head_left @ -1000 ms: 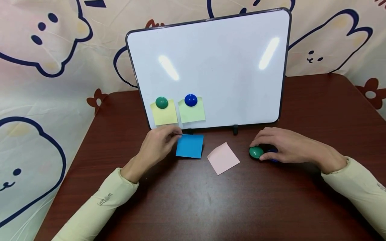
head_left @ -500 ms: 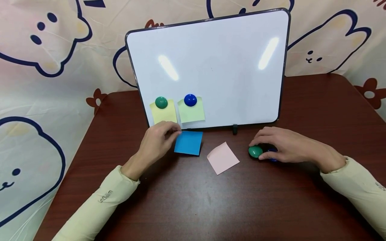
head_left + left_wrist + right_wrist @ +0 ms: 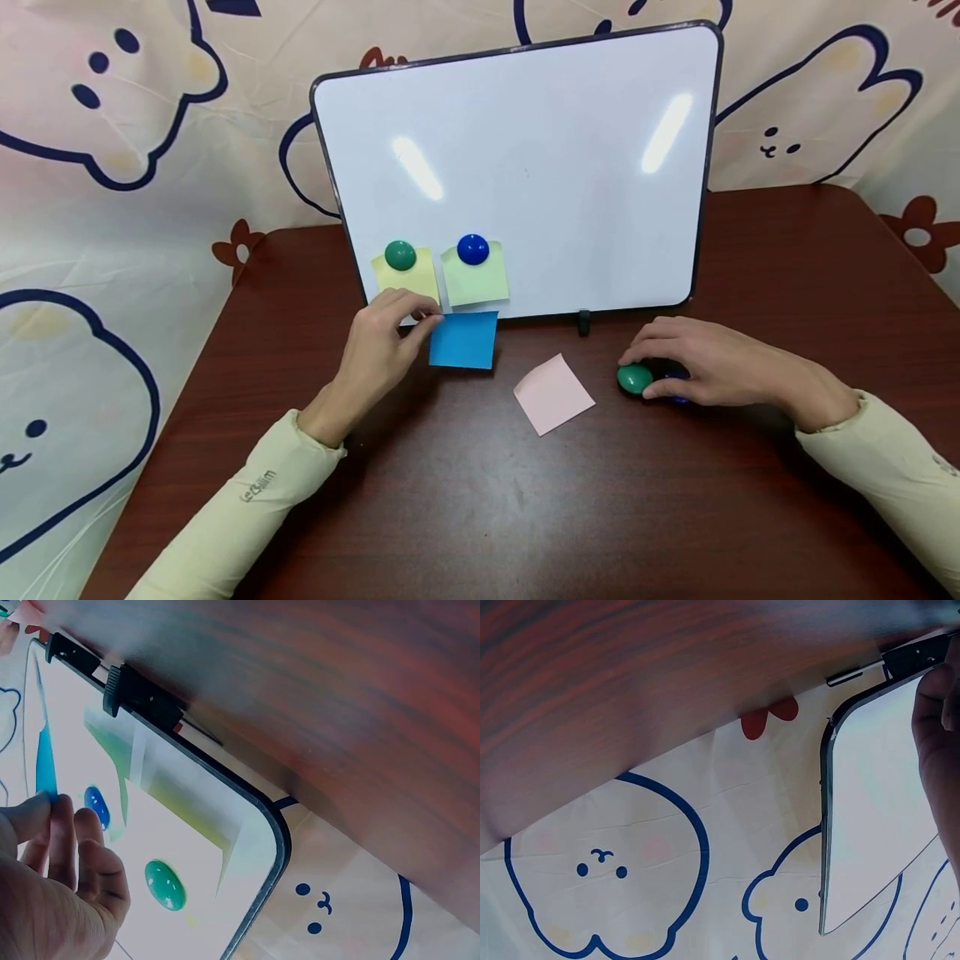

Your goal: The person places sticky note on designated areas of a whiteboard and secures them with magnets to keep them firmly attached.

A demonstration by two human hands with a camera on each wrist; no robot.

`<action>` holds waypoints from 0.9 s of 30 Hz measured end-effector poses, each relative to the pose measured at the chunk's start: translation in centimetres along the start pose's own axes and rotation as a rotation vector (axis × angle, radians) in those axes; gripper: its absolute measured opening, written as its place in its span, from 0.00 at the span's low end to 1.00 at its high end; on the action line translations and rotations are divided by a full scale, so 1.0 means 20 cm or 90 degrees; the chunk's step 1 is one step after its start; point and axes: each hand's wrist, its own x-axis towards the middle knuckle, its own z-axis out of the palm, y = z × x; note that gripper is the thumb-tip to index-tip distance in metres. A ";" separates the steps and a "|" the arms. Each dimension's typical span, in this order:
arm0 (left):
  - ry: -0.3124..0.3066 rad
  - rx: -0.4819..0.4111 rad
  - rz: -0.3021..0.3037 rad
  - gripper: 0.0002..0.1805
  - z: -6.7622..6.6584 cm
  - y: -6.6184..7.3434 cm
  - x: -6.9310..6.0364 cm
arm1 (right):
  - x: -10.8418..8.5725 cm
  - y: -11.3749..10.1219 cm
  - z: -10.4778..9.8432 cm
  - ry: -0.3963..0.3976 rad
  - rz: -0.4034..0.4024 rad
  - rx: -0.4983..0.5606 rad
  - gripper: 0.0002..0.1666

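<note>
My left hand (image 3: 375,350) pinches the upper left corner of a blue sticky note (image 3: 462,342) between thumb and fingertips. The note hangs at the whiteboard's lower edge, and the left wrist view shows it nearly edge-on (image 3: 46,765). On the table, my right hand (image 3: 708,363) has its thumb and fingers around a round green magnet (image 3: 635,380). A blue magnet (image 3: 677,387) lies partly hidden beneath that hand. Between the hands lies a pink sticky note (image 3: 553,395). In the right wrist view, only part of the right hand (image 3: 941,727) shows, at the edge.
A whiteboard (image 3: 570,175) stands on small black feet (image 3: 584,322) at the back of the brown table (image 3: 480,500). Low on its left, a green magnet (image 3: 401,256) holds a yellow note (image 3: 417,275) and a blue magnet (image 3: 473,249) holds a light green note (image 3: 480,285).
My left hand has raised the blue sticky note from in front of the board up to its lower edge, drifting slightly left. My right hand has stayed at the green magnet.
</note>
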 end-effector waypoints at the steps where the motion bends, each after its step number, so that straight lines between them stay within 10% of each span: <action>1: 0.000 -0.001 0.001 0.06 0.00 0.00 0.00 | 0.00 0.00 0.00 -0.002 0.002 0.000 0.23; 27: -0.032 -0.016 0.004 0.05 0.04 0.04 0.02 | 0.04 0.00 0.00 0.012 -0.016 0.019 0.21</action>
